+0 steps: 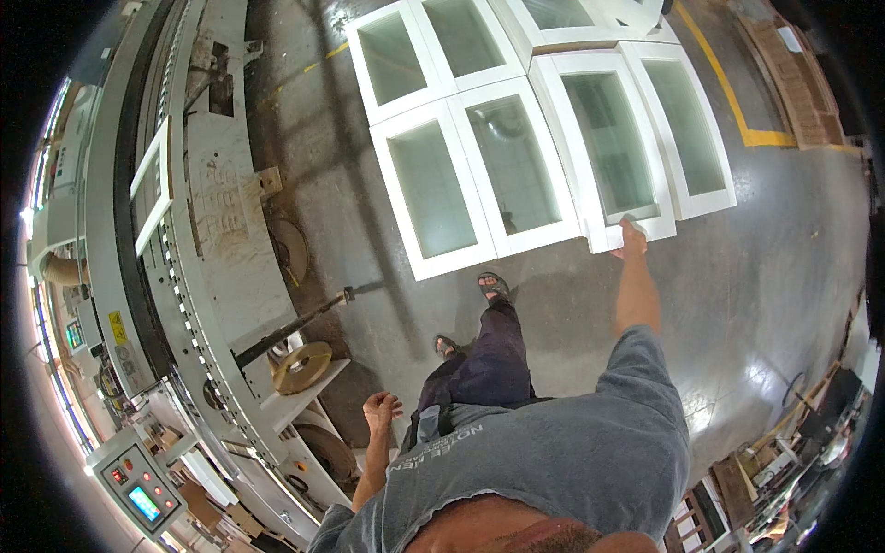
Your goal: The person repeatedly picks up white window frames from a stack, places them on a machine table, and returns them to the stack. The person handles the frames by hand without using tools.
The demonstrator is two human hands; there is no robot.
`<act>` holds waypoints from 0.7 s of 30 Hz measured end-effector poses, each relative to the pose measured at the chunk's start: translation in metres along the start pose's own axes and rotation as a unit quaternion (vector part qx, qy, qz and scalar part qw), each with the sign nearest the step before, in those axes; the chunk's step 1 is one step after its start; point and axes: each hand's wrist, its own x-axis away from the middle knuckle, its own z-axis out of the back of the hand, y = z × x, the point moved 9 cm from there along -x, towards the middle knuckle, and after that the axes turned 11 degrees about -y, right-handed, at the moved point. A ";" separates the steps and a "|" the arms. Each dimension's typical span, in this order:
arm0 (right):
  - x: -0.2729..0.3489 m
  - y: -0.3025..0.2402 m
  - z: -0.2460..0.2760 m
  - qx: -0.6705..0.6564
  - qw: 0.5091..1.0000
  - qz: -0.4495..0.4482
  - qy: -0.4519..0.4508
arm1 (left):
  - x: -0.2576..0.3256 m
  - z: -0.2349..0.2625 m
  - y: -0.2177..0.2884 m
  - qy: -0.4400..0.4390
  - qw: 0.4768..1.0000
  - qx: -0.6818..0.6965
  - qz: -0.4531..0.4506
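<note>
My right hand (632, 239) grips the near bottom corner of a white-framed glass door (657, 227), its thumb on top of the frame and the fingers underneath. This door lies on a pile of similar doors and sits slightly askew. Right beside it lies another white-framed glass door (723, 197), and a group of white glass doors (455, 264) spreads to the left. My left hand (381, 408) hangs low near my left side, fingers loosely curled, with nothing visible in it. It is nearest to the machine's lower side.
A long machine (217, 175) with a conveyor edge runs along the left, carrying a narrow white frame (159, 184). A dark bar (293, 327) juts from it toward my legs. A control panel (138, 488) stands at lower left. Brown cardboard (795, 88) lies beyond a yellow floor line (728, 88).
</note>
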 end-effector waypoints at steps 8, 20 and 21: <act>0.000 -0.006 0.003 0.023 0.999 0.009 -0.020 | 0.010 -0.012 0.012 -0.006 0.998 -0.045 0.031; 0.014 -0.011 -0.011 0.053 0.996 0.076 -0.003 | 0.014 -0.010 0.040 0.012 0.990 -0.120 0.074; 0.024 -0.020 -0.018 -0.026 0.988 0.143 -0.046 | 0.016 -0.011 0.038 0.008 0.992 -0.108 0.062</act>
